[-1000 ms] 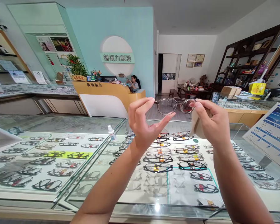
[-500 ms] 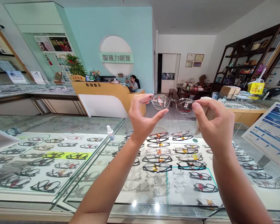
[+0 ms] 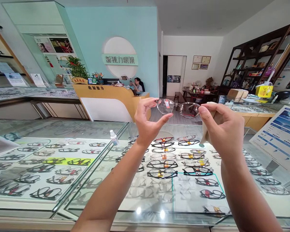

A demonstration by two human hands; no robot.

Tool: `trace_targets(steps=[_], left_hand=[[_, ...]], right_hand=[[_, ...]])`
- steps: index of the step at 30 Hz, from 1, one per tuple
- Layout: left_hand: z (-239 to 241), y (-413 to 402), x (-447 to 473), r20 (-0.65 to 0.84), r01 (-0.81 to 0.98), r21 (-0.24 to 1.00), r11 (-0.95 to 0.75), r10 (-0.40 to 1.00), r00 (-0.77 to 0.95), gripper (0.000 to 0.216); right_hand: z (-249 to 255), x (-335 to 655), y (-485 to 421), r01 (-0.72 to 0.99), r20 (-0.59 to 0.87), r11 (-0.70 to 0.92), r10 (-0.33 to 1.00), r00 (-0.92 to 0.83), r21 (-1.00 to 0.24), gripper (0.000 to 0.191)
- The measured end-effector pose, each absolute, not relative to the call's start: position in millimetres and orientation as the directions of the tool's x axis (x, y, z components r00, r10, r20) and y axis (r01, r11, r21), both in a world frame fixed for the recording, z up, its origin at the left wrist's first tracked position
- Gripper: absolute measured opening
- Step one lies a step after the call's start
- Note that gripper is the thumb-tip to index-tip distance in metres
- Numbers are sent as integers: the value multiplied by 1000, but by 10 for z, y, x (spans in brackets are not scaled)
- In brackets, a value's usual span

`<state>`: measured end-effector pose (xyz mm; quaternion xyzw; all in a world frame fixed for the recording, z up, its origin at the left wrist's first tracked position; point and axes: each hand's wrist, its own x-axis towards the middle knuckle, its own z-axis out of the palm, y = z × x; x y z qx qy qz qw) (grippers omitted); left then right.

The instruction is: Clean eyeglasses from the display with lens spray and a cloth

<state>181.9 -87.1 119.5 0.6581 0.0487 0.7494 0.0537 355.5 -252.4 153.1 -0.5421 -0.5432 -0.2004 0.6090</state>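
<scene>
Since a second before, the round, thin-rimmed clear-lensed glasses had turned flatter toward the wearer and shifted slightly leftward. Both lenses now lay in plain view with the beige cloth off them, so the handling seemed to be at a holding stage.

The right hand was pinched on the glasses' right outer end, the cloth bunched inside its grasp. The left hand was closed around the left end, fingertips at the hinge and thumb by the lower rim; thumb contact could not be told. The glasses hung level between them, above the far edge of the clear glass showcase.

Beneath, rows of dark and clear spectacles filled the showcase; a small white plastic bottle stood near its far left corner. Beyond stood a curved yellow-and-white counter.
</scene>
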Motion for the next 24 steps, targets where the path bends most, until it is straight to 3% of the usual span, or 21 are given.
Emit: trace_targets(steps=[3,7,17,24], left_hand=[[1210,-861,1808,987,16,59,-998,56,-147,64],[1216,-859,1804,986,53,52,-997,43,-164,67],[1192,-974,1854,956,-100,262,-960,273,-110,64],[1196,-928,1865,920,-198,373,-906,389,-45,61]], right_hand=[[1521,3550,-2519,831,900,373,308,309,-413,27],[1521,3539,-2520,818,905,408,302,299,-406,26],[1577,3567,-2533,712,777,374,496,388,-594,33],[1607,3594,-2538,641,716,405,607,345,-652,37]])
